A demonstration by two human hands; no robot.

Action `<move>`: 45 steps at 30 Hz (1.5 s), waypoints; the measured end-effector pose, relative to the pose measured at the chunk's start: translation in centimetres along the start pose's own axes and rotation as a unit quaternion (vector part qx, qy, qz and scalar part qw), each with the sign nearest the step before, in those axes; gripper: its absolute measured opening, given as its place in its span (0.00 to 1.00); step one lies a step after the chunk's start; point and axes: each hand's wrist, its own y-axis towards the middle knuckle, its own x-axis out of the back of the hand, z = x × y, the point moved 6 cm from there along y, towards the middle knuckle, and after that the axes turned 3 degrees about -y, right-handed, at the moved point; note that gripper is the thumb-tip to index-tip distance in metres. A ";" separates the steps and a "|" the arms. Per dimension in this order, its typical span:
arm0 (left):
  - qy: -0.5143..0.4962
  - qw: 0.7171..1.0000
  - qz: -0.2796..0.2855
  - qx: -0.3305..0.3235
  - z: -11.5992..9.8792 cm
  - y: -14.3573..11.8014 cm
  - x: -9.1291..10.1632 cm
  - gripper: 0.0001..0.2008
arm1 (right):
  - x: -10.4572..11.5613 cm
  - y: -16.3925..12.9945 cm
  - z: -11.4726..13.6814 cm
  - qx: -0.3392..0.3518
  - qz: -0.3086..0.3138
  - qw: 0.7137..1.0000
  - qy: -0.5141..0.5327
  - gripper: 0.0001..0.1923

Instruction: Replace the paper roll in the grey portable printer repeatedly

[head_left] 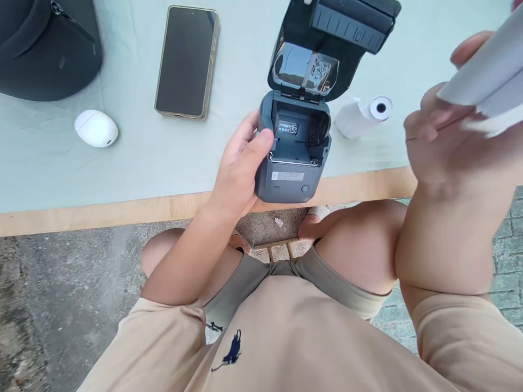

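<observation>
In the head view, the left hand [241, 169] is gripping the printer [292, 158] by its left side, thumb curling over the top edge, fingers wrapping out of sight beneath; the printer is resting at the near edge of the tabletop [163, 163], partly overhanging it, with its lid [322, 43] standing open and tilting away, so the empty paper bay is facing up toward the person. The right hand [445, 136] is hovering raised to the right of the printer, well apart from it, pinching a white paper piece [490, 81] between thumb and fingers. A paper roll [363, 114] is lying on its side just beside the printer's right edge, between the printer and the right hand, its long axis running left to right with the core facing the right hand, the nearer hand. A phone [187, 61], a white case [96, 128] and a dark bag [44, 43] are lying further left.
</observation>
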 end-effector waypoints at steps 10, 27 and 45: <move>0.021 1.000 -0.002 -0.003 0.2 0.4 0.3 0.20 | 3.0 0.6 -2.8 0.089 -0.190 0.974 0.084 0.09; 0.011 1.000 -0.019 0.013 0.0 0.2 -0.1 0.17 | -4.8 -0.3 1.9 0.158 -0.040 0.976 -0.142 0.24; 0.032 0.999 -0.017 0.015 -0.2 0.1 0.0 0.16 | -3.7 -0.3 3.0 0.050 0.011 0.947 0.317 0.30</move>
